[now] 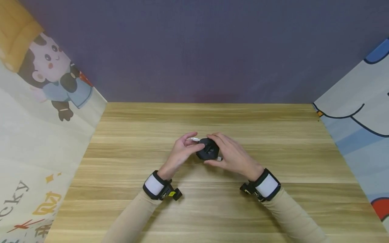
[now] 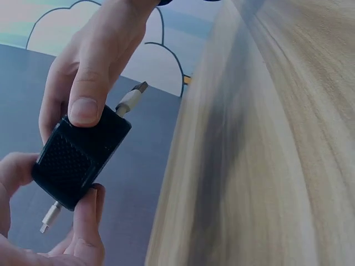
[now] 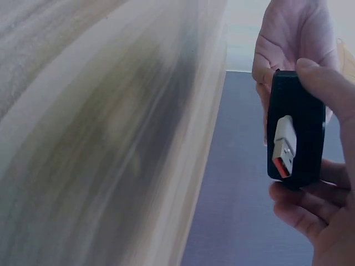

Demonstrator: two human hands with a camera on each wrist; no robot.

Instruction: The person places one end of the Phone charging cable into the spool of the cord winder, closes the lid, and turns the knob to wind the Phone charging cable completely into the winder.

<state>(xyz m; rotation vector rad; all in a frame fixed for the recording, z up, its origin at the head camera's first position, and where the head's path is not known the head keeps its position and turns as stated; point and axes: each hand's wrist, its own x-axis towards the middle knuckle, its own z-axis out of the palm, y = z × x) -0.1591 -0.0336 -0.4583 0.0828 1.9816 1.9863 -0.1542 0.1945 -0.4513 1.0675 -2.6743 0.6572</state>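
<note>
A black cable winder [image 1: 208,154] with rounded corners is held just above the middle of the table. My left hand [image 1: 179,153] pinches its left side between thumb and fingers. On the right side, my right hand [image 1: 235,156] grips it, thumb on the near edge and fingers on the far edge. A small white cable connector [image 2: 51,217] sticks out by the left fingers. From the opposite side comes a white USB plug [image 3: 285,147] with orange inside its metal end. A textured face [image 2: 65,163] of the winder shows in the left wrist view. Any cable inside is hidden.
The wood-grain table [image 1: 212,209] stretches out around both hands. A dark blue-grey panel [image 1: 200,50] rises behind its far edge. Printed cartoon panels [image 1: 48,87] stand along the left and right sides. Each wrist wears a black strap [image 1: 154,185] with a small camera.
</note>
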